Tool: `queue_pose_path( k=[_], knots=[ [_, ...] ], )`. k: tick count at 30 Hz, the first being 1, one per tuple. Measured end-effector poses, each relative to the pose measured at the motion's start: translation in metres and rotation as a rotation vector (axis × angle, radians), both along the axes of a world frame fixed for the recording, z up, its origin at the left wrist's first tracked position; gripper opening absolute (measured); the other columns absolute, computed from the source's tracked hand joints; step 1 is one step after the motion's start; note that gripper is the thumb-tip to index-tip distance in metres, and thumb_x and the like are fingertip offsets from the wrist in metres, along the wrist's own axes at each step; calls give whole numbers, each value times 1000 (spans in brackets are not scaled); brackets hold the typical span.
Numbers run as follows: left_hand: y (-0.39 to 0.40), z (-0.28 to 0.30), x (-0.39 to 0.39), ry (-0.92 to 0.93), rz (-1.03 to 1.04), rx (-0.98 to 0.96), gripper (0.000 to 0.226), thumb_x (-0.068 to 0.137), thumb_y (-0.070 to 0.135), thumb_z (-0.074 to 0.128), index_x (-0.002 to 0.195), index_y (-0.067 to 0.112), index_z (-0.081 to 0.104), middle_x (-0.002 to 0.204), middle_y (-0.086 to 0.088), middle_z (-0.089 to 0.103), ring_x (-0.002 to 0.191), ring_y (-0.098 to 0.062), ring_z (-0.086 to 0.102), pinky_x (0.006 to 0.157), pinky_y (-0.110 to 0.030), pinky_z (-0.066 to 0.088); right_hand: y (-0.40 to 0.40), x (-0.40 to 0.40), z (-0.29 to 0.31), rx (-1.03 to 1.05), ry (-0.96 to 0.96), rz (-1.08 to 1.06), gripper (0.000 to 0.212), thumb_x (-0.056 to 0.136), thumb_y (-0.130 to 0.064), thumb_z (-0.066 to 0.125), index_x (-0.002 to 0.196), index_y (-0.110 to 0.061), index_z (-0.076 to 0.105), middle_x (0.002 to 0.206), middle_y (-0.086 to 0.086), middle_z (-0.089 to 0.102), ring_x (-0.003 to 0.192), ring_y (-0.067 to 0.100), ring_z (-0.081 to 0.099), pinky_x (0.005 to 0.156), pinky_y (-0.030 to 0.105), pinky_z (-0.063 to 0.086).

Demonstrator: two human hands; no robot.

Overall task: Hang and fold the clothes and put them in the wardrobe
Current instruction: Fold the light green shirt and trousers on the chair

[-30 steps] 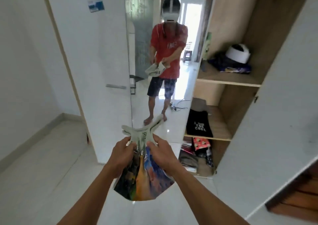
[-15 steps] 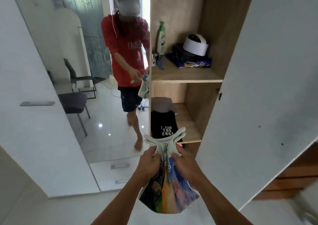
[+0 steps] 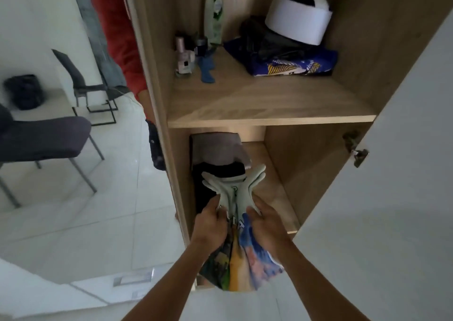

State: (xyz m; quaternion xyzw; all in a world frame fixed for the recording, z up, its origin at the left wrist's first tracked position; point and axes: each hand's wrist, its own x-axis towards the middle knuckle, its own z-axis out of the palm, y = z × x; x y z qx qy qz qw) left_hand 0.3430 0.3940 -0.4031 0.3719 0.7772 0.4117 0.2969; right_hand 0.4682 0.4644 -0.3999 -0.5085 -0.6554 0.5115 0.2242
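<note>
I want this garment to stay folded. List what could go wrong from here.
1. Both hands, left hand and right hand, pinch only the top of the colourful garment; its hanging lower half may unfold.
2. The black folded shirt already fills the lower shelf's left side, so sliding in could rumple it.

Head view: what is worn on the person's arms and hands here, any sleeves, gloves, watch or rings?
Both forearms are bare up to the frame edge, with no sleeves in view. The left hand and right hand have no gloves, and no watch, bracelet or ring shows.
</note>
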Motion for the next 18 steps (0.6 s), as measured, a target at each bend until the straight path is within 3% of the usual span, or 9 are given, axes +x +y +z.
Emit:
queue_pose_path(
  k=[2,3,6,8,10,16,18],
  knots=[
    [32,-24,-12,-3,41,-2,42,104,22,42,146,23,46,136,-5,60,123,-29,57,103,-31,44,35,-13,-20,5,-9,30,45,105,-25,48,150,-23,44,131,-11,51,126,16,51,109,20,29],
    [55,-45,-21,-4,68,8,42,104,23,42,146,23,46,135,-6,60,122,-29,58,103,-33,45,61,-24,-44,5,-6,51,46,104,-28,49,149,-24,44,137,-8,50,129,17,48,110,21,28],
    [93,-80,-44,22,117,14,42,104,19,42,146,22,47,137,-11,59,122,-32,57,103,-35,45,103,-47,-85,0,57,108,52,98,-36,51,149,-26,46,145,2,52,118,17,50,112,33,36],
    [117,-107,-57,61,141,-25,44,105,17,40,149,21,41,139,-14,57,122,-36,55,98,-33,43,129,-61,-115,12,72,136,48,104,-23,49,150,-20,43,146,-6,45,134,14,42,117,31,30],
    [134,-126,-68,73,158,-58,47,106,18,39,152,21,35,143,-15,52,121,-36,54,97,-33,43,148,-72,-137,22,103,134,46,104,-18,48,150,-19,43,152,-4,42,143,16,38,120,34,28],
    [176,-161,-93,105,211,-51,46,104,15,42,150,21,40,152,-7,44,135,-26,45,113,-34,35,191,-96,-170,49,138,157,47,103,-12,46,149,-22,46,150,5,48,139,23,44,116,34,35],
    [187,-168,-103,114,244,-41,46,104,16,44,149,21,41,152,-7,44,135,-26,46,112,-33,36,204,-107,-175,76,146,165,47,104,-12,45,150,-22,45,157,3,40,144,23,36,118,33,30]
  ],
)
